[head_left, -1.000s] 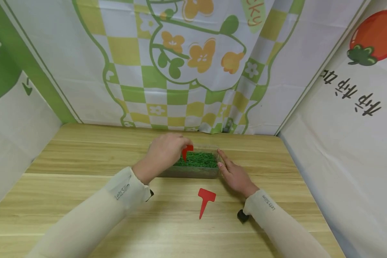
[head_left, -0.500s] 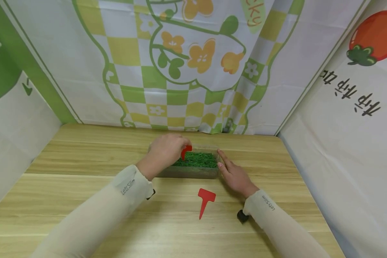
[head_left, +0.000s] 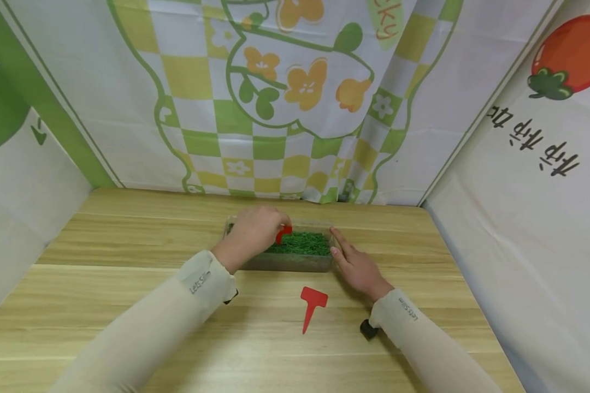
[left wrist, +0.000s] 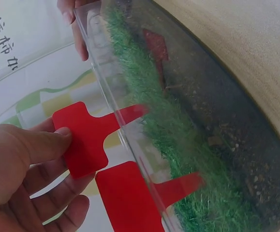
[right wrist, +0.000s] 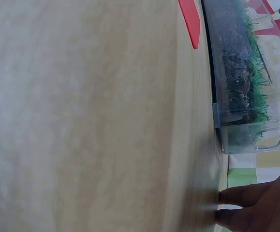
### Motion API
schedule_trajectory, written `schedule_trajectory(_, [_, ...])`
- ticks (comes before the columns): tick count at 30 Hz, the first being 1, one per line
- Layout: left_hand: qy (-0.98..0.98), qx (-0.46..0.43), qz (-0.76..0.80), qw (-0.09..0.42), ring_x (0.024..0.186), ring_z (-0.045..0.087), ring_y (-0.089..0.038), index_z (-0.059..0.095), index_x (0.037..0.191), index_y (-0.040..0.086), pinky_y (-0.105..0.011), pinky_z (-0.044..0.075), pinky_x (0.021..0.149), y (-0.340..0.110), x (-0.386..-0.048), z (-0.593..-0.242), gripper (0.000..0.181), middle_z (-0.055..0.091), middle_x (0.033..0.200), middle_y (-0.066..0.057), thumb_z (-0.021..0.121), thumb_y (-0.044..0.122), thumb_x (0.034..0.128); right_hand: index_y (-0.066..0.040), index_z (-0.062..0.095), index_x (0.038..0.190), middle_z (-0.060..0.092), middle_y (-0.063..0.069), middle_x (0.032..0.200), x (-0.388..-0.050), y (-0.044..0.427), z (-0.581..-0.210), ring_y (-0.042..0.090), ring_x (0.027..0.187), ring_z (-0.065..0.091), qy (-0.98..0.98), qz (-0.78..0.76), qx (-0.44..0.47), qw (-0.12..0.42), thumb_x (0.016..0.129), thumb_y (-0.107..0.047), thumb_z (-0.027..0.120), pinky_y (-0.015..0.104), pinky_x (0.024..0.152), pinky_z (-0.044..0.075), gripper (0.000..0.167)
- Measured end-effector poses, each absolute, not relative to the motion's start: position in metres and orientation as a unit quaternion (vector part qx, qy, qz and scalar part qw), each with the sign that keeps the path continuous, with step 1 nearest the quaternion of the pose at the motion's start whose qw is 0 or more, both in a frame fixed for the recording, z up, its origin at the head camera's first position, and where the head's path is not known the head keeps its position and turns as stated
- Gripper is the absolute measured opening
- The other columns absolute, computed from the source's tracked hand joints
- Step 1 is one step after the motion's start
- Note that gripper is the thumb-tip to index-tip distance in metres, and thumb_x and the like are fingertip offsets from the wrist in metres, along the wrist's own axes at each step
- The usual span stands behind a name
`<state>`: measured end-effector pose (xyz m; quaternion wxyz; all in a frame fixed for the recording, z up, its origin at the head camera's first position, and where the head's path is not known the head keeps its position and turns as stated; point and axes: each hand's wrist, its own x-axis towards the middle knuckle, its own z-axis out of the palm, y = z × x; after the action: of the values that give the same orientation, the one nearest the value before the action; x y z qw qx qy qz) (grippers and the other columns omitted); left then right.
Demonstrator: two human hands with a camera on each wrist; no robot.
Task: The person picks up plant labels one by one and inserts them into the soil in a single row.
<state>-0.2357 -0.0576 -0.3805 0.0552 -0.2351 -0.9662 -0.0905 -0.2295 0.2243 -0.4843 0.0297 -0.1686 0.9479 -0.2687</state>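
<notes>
My left hand (head_left: 257,232) pinches the head of a red T-shaped plant label (left wrist: 84,140) between thumb and fingers. The label's narrow stem reaches into the green grass (head_left: 310,243) inside a clear rectangular box (head_left: 285,264). Beside it in the left wrist view, a second red T-shaped label (left wrist: 130,198) stands in the grass, untouched by the hand; in the head view the left hand hides it. My right hand (head_left: 361,270) rests at the box's right end with its fingers extended. Another red T-shaped label (head_left: 314,297) lies flat in front of the box.
Under everything is a wood-grain table (head_left: 255,349). A green-and-yellow checked curtain (head_left: 255,147) hangs behind the box, and printed white walls rise on both sides. Brown soil (left wrist: 246,159) shows through the box wall under the grass.
The left hand has lowered slightly with its label, which now sits deeper in the grass. The right hand, the box and the label lying on the table look the same.
</notes>
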Motion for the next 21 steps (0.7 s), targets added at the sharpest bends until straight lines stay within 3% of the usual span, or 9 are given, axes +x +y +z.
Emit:
schedule_trajectory(13, [-0.97, -0.223, -0.098, 0.018, 0.084, 0.069, -0.018, 0.076, 0.116, 0.024, -0.031, 0.055, 0.062, -0.054, -0.242, -0.39, 0.023, 0.075, 0.111, 0.0, 0.064, 0.015, 0.0983, -0.048, 0.006, 0.159, 0.037, 0.012, 0.158, -0.232, 0.226, -0.487, 0.048, 0.12, 0.059, 0.948, -0.268, -0.171, 0.024, 0.103, -0.065, 0.018, 0.061, 0.103, 0.044, 0.059])
schedule_trajectory(21, [-0.97, -0.217, -0.105, 0.009, 0.083, 0.069, -0.018, 0.076, 0.117, 0.022, -0.03, 0.054, 0.059, -0.055, -0.241, -0.391, 0.026, 0.075, 0.112, -0.001, 0.063, 0.011, 0.0981, -0.044, 0.007, 0.16, 0.037, 0.01, 0.159, -0.23, 0.224, -0.486, 0.049, 0.124, 0.056, 0.949, -0.264, -0.168, 0.026, 0.104, -0.064, 0.018, 0.062, 0.104, 0.043, 0.06])
